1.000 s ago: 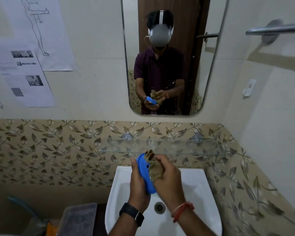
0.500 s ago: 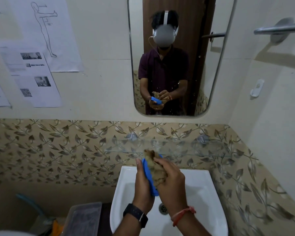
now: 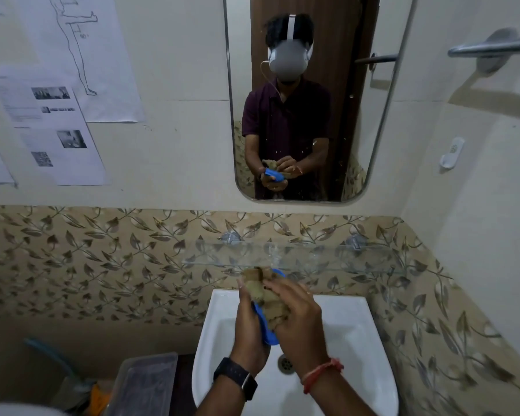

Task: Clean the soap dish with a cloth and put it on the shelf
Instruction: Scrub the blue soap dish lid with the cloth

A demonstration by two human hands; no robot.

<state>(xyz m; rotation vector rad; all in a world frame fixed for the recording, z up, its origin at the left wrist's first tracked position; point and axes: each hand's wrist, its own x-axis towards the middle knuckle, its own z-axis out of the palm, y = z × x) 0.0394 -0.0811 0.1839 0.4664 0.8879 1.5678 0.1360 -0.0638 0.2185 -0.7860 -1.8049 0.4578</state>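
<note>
Two bare hands meet above the white sink point(image 3: 354, 322), just below the glass shelf point(image 3: 327, 259). The left hand point(image 3: 248, 331) has its fingers curled around the blue soap dish point(image 3: 266, 333), holding it on edge; only a thin, curved blue rim shows, plus a sliver at the top. The right hand point(image 3: 297, 319) has its fingers closed on a crumpled tan cloth point(image 3: 267, 298), pressed against the dish's inner face and hiding most of it.
</note>
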